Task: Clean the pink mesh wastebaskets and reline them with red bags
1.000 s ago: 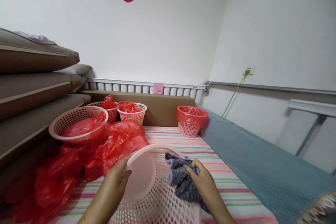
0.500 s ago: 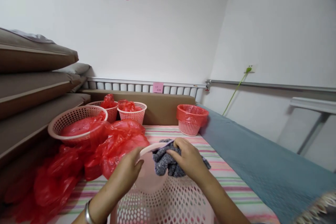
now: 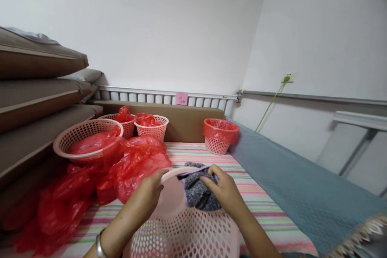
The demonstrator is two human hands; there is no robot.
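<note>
Tilted on its side in front of me is a pale pink plastic basket (image 3: 193,231) with a perforated wall; its smooth base faces away toward the upper left. My left hand (image 3: 149,191) is closed on the basket's rim at the left, thumb on the near side. In my right hand (image 3: 222,185) is a dark grey speckled cloth (image 3: 198,189) with a purple edge, bunched over the rim and pressed against the basket. Fingers of the right hand behind the cloth are partly hidden.
Red plastic bags (image 3: 140,165) lie heaped left of the basket. Pink baskets with red bags, including a wide one (image 3: 60,139), stand behind them. Another basket with a red band (image 3: 219,145) stands at the back right. Stacked cushions (image 3: 39,92) rise at left; a blue-covered edge (image 3: 290,169) runs along the right.
My right hand and the cloth have shifted slightly right along the rim, and the cloth's purple edge shows more. My left hand stays on the rim as the basket tilts a little.
</note>
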